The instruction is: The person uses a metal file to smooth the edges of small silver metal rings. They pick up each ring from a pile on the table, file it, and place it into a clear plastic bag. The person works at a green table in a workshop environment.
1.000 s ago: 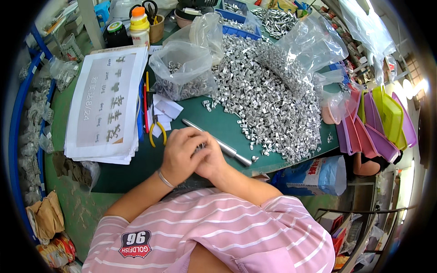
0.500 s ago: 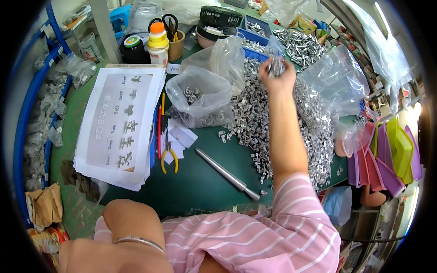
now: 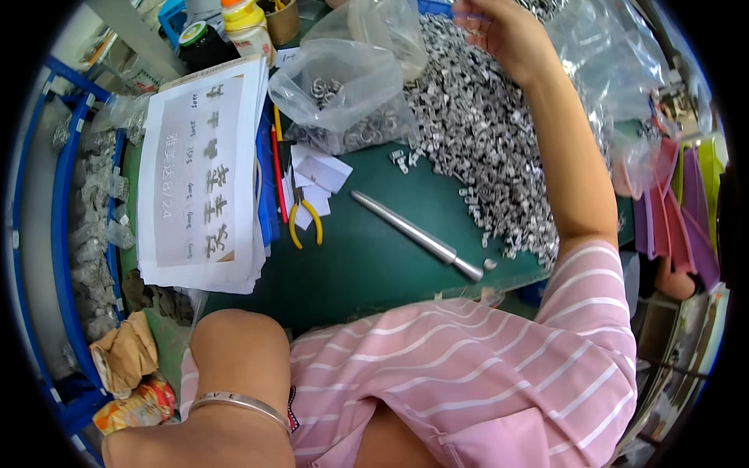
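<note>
My right hand [image 3: 503, 35] is over the far part of a large pile of small metal clips [image 3: 499, 140], close to the picture's top edge. Its fingers are spread, and I see nothing held in them. My left arm is bent, with a silver bangle [image 3: 242, 400] round the wrist; only part of my left hand [image 3: 187, 444] shows at the lower edge and its fingers are hidden. Left of the pile, a clear plastic bag [image 3: 343, 101] stands open with metal rings inside. A tapered metal rod [image 3: 413, 234] lies on the green table [image 3: 335, 273].
Yellow-handled pliers [image 3: 305, 222], a red pen [image 3: 279, 175] and white paper slips lie beside a stack of printed sheets [image 3: 199, 179]. Bottles [image 3: 248, 31] stand behind. Pink and purple plastic trays [image 3: 671, 210] are at the right; a blue rack [image 3: 62, 234] is at the left.
My right hand held a cluster of metal pieces before; now its fingers are apart with none visible in them. The view has shifted, so the table sits higher in the picture.
</note>
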